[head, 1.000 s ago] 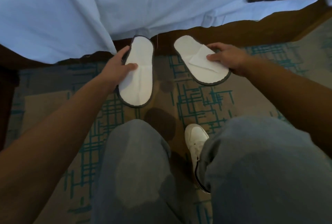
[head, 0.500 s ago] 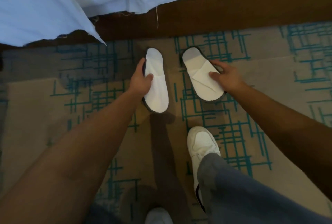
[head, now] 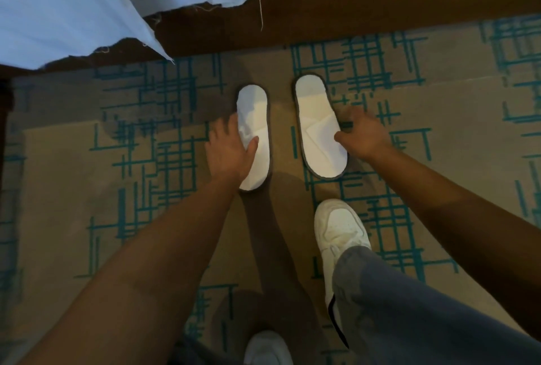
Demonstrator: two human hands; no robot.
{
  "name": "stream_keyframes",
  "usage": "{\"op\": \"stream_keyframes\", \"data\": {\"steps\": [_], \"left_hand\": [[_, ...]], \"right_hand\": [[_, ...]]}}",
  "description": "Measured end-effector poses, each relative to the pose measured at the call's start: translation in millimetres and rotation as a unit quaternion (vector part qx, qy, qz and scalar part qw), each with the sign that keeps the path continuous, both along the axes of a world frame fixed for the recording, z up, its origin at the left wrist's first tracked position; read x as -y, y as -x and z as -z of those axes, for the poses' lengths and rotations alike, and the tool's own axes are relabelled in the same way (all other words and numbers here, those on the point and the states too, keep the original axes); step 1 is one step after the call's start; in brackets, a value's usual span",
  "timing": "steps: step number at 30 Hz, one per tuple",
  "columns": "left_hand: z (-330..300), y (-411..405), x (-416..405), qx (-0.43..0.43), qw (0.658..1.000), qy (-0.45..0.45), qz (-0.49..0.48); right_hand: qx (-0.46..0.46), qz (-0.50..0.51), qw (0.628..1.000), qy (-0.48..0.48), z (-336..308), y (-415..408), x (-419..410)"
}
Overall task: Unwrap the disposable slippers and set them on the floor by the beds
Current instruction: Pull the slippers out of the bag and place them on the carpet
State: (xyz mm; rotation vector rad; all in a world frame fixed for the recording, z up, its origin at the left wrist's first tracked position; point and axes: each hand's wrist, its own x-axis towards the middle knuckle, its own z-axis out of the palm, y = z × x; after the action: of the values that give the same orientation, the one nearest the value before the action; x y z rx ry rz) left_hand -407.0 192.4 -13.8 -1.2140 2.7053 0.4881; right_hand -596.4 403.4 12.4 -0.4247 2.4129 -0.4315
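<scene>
Floor: patterned carpet (head: pixel 73 165), tan w/ teal line grids, fills most of your view; both slippers now lie flat on it.
Bed: pale blue sheet (head: pixel 58 4) hangs over a dark brown bed base (head: pixel 351 13) along the top edge; slippers sit near it, not touching.
Your legs: grey trouser leg (head: pixel 409 306) lower right, white sneaker (head: pixel 339 227) planted just behind the right slipper; 2nd sneaker toe (head: pixel 266 347) at bottom edge.
Left slipper: flat white disposable slipper w/ dark rim (head: pixel 256 101), toe end toward you, strap looks crumpled under your hand.
Right slipper: matching white slipper w/ folded strap (head: pixel 316 130), just beside the left one, roughly parallel, small gap between.
Left hand: (head: pixel 231 151) fingers spread over the slipper's outer edge, thumb resting on the upper; pressing more than gripping.
Right hand: (head: pixel 363 136) fingers relaxed, thumb tip touching the strap edge, rest of hand on the carpet side.
Change: 0.5 s ago you pinched each slipper by its edge, tilted; now they're down and the pinch has let go.
Meaning: no wrapper in view; placing looks nearly done for this pair. Prob. just lift both hands away.
</scene>
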Motion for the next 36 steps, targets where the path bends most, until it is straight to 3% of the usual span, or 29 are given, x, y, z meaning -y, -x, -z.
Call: {"op": "stream_keyframes", "data": {"steps": [3,5,10,18,27,36], "left_hand": [[5.6,-12.5,-14.1,0.064,0.996,-0.005,0.054],[10.9,-19.2,-17.0,0.092,0.994,-0.003,0.056],[16.6,-21.2,-3.5,0.096,0.995,-0.017,-0.02],[19.6,-10.9,-8.2,0.05,0.99,-0.088,-0.094],[16.6,1.0,-22.9,0.023,0.99,-0.136,-0.041],[19.4,4.2,-23.3,0.013,0.995,-0.103,0.015]], "right_hand": [[-0.068,-0.093,0.993,0.022,5.9,-8.6,1.3],[-0.065,-0.145,0.987,-0.007,14.5,-16.0,3.4],[-0.076,-0.212,0.97,-0.092,31.5,-29.4,-1.6],[-0.155,-0.162,0.964,-0.145,27.4,-39.0,0.4],[-0.099,-0.105,0.985,-0.096,27.6,-42.4,-0.3],[-0.097,-0.126,0.984,-0.079,27.3,-58.9,-5.1]]}}
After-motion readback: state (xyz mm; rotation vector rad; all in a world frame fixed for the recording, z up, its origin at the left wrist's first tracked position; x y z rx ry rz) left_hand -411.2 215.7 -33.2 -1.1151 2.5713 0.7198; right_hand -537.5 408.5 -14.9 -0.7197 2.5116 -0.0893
